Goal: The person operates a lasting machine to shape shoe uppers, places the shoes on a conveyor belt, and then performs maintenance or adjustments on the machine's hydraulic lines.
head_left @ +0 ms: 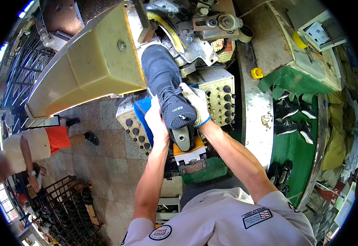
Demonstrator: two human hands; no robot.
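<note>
A dark navy lace-up shoe [159, 67] is between my hands, its toe end pointing away against the metal parts of a machine [191, 43]. My left hand [156, 122], bare, is closed on the shoe's left side near the tongue and heel opening. On the opposite side, my right hand [196, 101] grips it in a white glove with a blue cuff. A grey shoe last [182, 139] shows at the near end, above an orange and metal support [189, 153]. The shoe hides some of my fingers.
A large yellowish machine cover [91, 57] hangs at left. Knob panels [222, 98] flank the shoe. At right, several black shoes [286, 110] lie on a green conveyor [287, 153]. A person [35, 145] stands at far left near a rack [70, 201] of shoes.
</note>
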